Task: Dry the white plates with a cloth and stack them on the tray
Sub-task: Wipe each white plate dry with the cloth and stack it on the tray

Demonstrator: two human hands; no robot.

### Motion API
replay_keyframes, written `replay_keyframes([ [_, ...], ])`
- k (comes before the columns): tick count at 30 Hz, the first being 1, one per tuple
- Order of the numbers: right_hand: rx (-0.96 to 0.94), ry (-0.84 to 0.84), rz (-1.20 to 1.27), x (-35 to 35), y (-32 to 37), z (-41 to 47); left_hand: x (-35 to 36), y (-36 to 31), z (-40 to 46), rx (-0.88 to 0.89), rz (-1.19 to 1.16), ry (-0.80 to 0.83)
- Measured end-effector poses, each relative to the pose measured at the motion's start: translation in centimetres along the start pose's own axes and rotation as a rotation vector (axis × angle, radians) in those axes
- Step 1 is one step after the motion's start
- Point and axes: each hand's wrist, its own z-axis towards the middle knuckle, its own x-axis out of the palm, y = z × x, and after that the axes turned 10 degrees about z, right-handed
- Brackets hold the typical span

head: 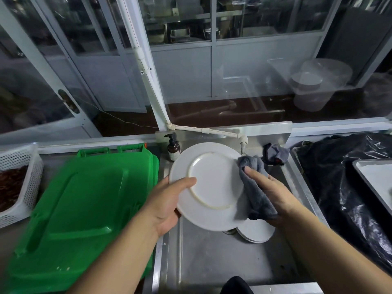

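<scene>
My left hand (pixel 169 200) grips the left rim of a white plate (pixel 212 181), held tilted over the steel sink (pixel 212 262) with its underside and foot ring facing me. My right hand (pixel 273 194) holds a grey cloth (pixel 252 187) against the plate's right edge, thumb on top of the cloth. More white plates (pixel 256 231) lie in the sink beneath, partly hidden by the held plate. A metal tray (pixel 369 177) sits at the far right, only its corner in view.
A green plastic lid (pixel 84 209) covers the counter to the left, with a white perforated basket (pixel 23 183) beyond it. A brown soap pump bottle (pixel 173 148) and a second grey rag (pixel 275 153) stand behind the sink. Black plastic sheeting (pixel 339 166) lies under the tray.
</scene>
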Motion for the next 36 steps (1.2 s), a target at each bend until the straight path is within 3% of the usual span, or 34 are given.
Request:
replay_keyframes([
  [7, -0.081, -0.127, 0.146, 2.2, -1.8, 0.2, 3.5, 1.0, -0.2, 0.161, -0.205, -0.219],
  [12, 0.049, -0.052, 0.325, 3.5, -4.3, -0.5, 7.6, 2.4, -0.9, 0.274, -0.320, -0.314],
  [18, 0.077, 0.021, 0.221, 0.7, -0.3, -0.7, 3.4, 0.1, -1.0, 0.193, -0.164, -0.067],
  [22, 0.102, 0.042, 0.086, 0.1, 1.7, -0.8, 0.9, -3.2, -1.0, 0.126, 0.087, 0.147],
  [25, 0.086, 0.006, 0.094, 1.1, 1.3, -0.8, 1.4, -3.3, -0.9, 0.175, 0.119, 0.047],
  [33, 0.094, -0.081, 0.284, 2.7, -1.7, -1.1, 5.4, 2.3, -1.0, 0.279, -0.169, -0.320],
  [36, 0.146, -0.054, 0.374, 3.0, -3.4, -1.2, 7.1, 3.7, -1.6, 0.323, -0.192, -0.329],
])
